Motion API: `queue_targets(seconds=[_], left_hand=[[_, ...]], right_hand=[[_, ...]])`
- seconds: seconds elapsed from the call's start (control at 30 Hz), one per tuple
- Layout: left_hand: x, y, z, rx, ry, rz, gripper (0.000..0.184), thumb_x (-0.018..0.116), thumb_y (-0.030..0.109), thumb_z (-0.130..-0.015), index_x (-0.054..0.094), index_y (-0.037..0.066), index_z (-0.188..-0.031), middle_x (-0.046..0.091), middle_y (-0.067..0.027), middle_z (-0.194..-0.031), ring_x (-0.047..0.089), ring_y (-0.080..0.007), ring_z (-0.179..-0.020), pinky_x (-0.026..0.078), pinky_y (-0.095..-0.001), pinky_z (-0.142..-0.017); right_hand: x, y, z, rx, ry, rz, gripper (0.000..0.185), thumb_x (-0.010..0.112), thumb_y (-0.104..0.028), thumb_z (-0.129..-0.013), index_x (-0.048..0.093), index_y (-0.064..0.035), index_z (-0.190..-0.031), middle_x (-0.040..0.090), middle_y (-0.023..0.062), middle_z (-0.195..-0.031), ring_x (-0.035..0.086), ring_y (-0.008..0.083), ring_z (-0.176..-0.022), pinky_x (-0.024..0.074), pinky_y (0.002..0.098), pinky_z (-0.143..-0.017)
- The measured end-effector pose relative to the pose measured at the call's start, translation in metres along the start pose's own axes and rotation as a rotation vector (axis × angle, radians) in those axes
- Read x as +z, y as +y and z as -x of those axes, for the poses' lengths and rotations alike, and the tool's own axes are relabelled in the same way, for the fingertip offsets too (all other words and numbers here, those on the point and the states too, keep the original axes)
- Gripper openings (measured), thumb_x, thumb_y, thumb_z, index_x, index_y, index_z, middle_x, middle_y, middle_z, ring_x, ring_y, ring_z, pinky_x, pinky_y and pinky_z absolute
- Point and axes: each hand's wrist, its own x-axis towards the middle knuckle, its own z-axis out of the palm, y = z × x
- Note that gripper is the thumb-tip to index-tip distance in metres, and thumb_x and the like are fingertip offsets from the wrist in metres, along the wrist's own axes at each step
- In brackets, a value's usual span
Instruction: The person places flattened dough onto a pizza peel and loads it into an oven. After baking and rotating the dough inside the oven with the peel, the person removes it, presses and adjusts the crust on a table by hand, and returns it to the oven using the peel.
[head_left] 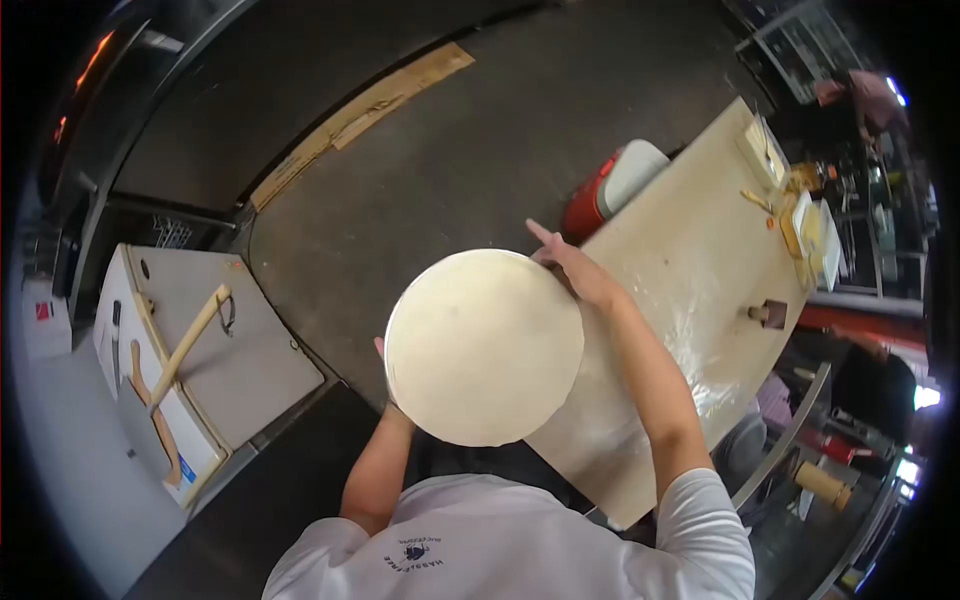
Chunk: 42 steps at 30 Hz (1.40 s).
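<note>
A large round sheet of pale dough point(485, 348) lies flat on a round board or pan, whose thin rim shows at the upper left. It is held up in front of my chest. My left hand point(386, 372) supports its left edge from the side and below, mostly hidden by the round. At the upper right edge, my right hand point(572, 262) touches the rim, with its index finger stretched out past it and the other fingers partly hidden.
To the right stands a long worktable point(690, 290) with a scraper point(768, 314) and containers point(815, 240). A red and white bin point(610, 188) is beside it. On the left is a white chest point(240, 340) with a wooden-handled tool point(190, 345). Other people are at the far right.
</note>
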Motion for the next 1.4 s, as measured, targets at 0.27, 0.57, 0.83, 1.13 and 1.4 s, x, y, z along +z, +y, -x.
queue_targets(seconds=[0.27, 0.57, 0.83, 1.13, 1.4], left_hand=[[0.103, 0.034, 0.050, 0.137, -0.104, -0.120, 0.068, 0.026, 0.057, -0.094, 0.035, 0.007, -0.138, 0.044, -0.0123, -0.137, 0.045, -0.0288, -0.122, 0.035, -0.0431, -0.105], [0.125, 0.080, 0.161, 0.555, -0.098, -0.100, 0.066, 0.026, 0.055, -0.094, 0.036, 0.007, -0.138, 0.045, -0.0124, -0.136, 0.046, -0.0284, -0.121, 0.036, -0.0427, -0.104], [0.104, 0.189, 0.251, 0.932, -0.051, -0.039, 0.065, 0.026, 0.054, -0.095, 0.036, 0.007, -0.138, 0.045, -0.0124, -0.136, 0.046, -0.0281, -0.121, 0.037, -0.0424, -0.103], [0.068, 0.266, 0.298, 1.012, 0.042, -0.006, 0.063, 0.026, 0.052, -0.095, 0.037, 0.006, -0.137, 0.045, -0.0124, -0.135, 0.047, -0.0277, -0.121, 0.038, -0.0421, -0.102], [0.056, 0.258, 0.333, 0.946, 0.140, -0.008, 0.062, 0.026, 0.050, -0.096, 0.037, 0.006, -0.137, 0.046, -0.0125, -0.135, 0.047, -0.0274, -0.120, 0.039, -0.0417, -0.101]], right_hand=[[0.040, -0.078, -0.022, 0.201, -0.319, -0.341, 0.078, 0.018, -0.067, -0.089, 0.003, -0.0169, -0.148, 0.015, 0.0156, -0.150, 0.018, 0.0264, -0.138, 0.0191, 0.0404, -0.111], [0.197, -0.275, -0.099, 0.142, -0.749, -0.191, 0.085, 0.018, -0.068, -0.088, 0.007, -0.0079, -0.146, 0.020, 0.0281, -0.145, 0.024, 0.0360, -0.135, 0.0221, 0.0434, -0.110], [0.399, -0.246, -0.292, -0.523, -0.666, 0.569, 0.063, 0.043, -0.041, -0.095, 0.022, -0.0059, -0.143, 0.037, 0.0264, -0.137, 0.034, 0.0325, -0.130, 0.0292, 0.0386, -0.106], [0.547, -0.185, -0.280, -0.510, -0.363, 1.125, 0.062, 0.050, -0.038, -0.090, 0.031, -0.0037, -0.138, 0.045, 0.0222, -0.131, 0.045, 0.0320, -0.118, 0.0373, 0.0398, -0.097], [0.493, -0.145, -0.213, -0.522, -0.327, 0.927, 0.060, 0.055, -0.036, -0.086, 0.040, -0.0017, -0.133, 0.053, 0.0184, -0.125, 0.055, 0.0316, -0.107, 0.0445, 0.0408, -0.090]])
